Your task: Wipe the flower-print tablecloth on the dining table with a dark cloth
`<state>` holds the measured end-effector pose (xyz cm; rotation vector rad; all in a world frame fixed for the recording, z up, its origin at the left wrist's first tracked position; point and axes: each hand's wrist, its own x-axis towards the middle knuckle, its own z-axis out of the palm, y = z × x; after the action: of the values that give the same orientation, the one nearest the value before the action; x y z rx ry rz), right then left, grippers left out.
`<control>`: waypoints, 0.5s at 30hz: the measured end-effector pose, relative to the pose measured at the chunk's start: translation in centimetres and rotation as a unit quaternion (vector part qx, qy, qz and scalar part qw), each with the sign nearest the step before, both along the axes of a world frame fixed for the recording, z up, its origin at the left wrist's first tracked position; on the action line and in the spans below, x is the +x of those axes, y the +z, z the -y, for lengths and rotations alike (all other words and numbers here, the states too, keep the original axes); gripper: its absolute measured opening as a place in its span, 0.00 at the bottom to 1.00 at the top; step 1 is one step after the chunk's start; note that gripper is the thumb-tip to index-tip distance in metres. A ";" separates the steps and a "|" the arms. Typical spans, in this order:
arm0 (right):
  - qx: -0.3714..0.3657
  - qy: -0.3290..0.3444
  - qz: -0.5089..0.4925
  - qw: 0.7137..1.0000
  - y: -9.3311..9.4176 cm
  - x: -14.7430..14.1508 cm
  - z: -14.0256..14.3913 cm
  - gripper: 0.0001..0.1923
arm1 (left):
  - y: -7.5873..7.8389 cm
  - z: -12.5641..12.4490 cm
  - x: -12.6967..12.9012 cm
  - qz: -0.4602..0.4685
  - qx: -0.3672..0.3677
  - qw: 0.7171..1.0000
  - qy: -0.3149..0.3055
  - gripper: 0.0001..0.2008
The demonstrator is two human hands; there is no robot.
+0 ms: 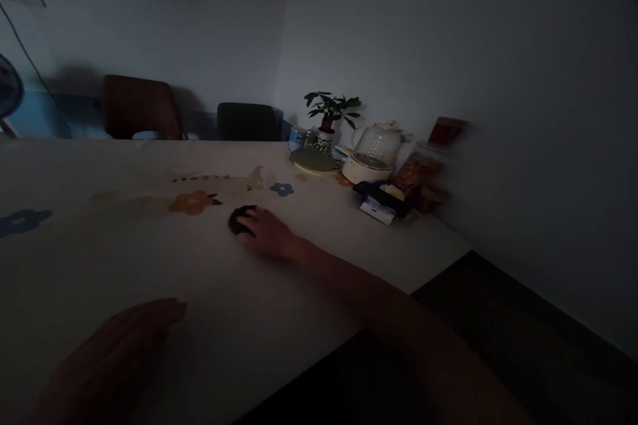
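Observation:
Stretched out over the table, my right hand [268,236] rests on a small black rounded object that looks like a computer mouse [238,220]. Its fingers curl over the top and side, and the palm covers part of it. At the lower left, my left hand [117,352] is held on or just above the cloth with its fingers straight and close together. Nothing shows in it. A pale tablecloth [209,279] lies under both hands, printed with orange and blue flowers and the word "Flower". The room is dim.
Along the right wall stand a potted plant [326,123], a glass kettle [373,153], a red-lidded jar [421,166] and a dark tray of small items [381,199]. A round green mat [314,160] lies nearby. Behind the table are a brown chair [142,106] and a dark chair [248,121].

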<state>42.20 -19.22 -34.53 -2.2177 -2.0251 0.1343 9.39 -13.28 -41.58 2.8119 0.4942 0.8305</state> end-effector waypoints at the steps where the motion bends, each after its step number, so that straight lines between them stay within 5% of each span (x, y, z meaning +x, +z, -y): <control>1: 0.000 0.029 -0.004 1.000 -0.2 -1.8 -1.0 0.27 | 0.0 -0.1 0.0 0.004 0.005 1.000 -0.008 0.17; 7: 0.013 0.186 0.005 0.982 -1.4 -9.9 -5.9 0.29 | 1.0 -0.8 -0.2 0.036 0.005 0.999 0.021 0.15; 11: 0.010 0.198 -0.004 0.980 -1.4 -10.8 -6.0 0.28 | 1.6 -1.0 -0.3 0.060 0.011 0.998 0.024 0.13; 15: 0.009 0.192 -0.009 0.981 -0.7 -9.6 -3.1 0.26 | 2.2 -0.7 -0.2 0.069 -0.034 0.997 0.026 0.12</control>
<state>32.61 -16.14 -35.26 -1.7814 -2.4069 0.1723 9.15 -12.59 -39.40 2.6681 0.5660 0.9906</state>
